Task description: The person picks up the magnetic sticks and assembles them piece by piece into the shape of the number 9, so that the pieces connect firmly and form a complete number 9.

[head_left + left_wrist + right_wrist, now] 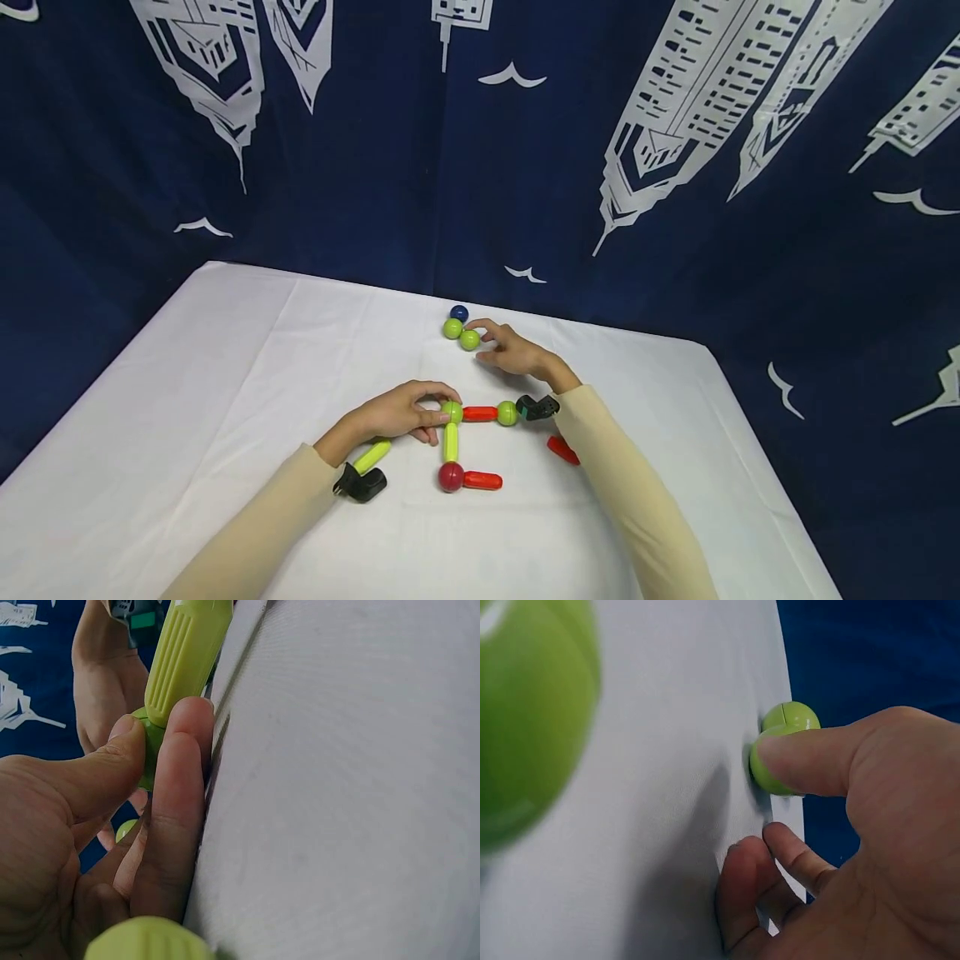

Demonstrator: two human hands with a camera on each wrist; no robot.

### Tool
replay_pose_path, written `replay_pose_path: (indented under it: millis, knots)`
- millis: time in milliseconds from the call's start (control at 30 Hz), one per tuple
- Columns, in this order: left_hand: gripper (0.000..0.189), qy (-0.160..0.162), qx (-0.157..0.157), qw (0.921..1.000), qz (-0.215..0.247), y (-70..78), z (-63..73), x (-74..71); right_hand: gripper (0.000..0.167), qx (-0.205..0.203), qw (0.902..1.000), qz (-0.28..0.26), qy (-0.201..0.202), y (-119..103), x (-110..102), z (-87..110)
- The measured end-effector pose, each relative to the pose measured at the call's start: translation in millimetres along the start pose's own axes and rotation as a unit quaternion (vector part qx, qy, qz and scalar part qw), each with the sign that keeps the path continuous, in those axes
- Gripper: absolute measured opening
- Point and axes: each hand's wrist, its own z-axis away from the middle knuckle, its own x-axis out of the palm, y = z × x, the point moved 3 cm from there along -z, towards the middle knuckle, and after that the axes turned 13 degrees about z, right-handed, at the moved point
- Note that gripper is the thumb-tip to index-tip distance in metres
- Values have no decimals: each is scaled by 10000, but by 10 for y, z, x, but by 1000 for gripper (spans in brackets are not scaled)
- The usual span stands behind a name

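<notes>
"Navy cloth [420, 167] backs a white counter [420, 550]. Findings?"

"Left hand [397, 412]: fingers pinching the corner ball [453, 410] of a ball-and-rod frame [451, 454], mid-counter. Its yellow rod's [451, 437] long axis runs twelve-to-six; its red rods [480, 413] point to three."

"Rightward?"

"Loose green ball [469, 340], twelve o'clock from the frame; then the right hand [512, 350], fingers parted, contact unclear. Step, judged: fetching that ball. Next calls for a pinch."

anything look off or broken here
The blue backdrop looks odd: its printed towers are upside down, tapering toward the white table. No damage shows on the rods or balls.
</notes>
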Motion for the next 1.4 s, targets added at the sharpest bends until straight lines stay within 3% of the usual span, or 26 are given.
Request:
replay_pose_path:
  millis: [300, 467, 733, 1033, 1400]
  knots:
    - [27, -39, 34, 10000, 40, 0, 7, 36, 36, -413, 9972, 291, 547, 156, 44, 113]
    - [27, 38, -23, 10000, 2, 14, -6, 33, 35, -399, 9951, 326, 846, 238, -14, 263]
    - [28, 52, -84, 9999, -32, 29, 0, 33, 39, -500, 9937, -105, 997, 213, -68, 626]
    - [29, -4, -49, 10000, -17, 32, 6, 16, 42, -933, 9883, -180, 1191, 172, -66, 992]
    - [29, 9, -42, 9999, -93, 56, 16, 23, 33, -1348, 9839, -180, 1159, 124, 87, 1342]
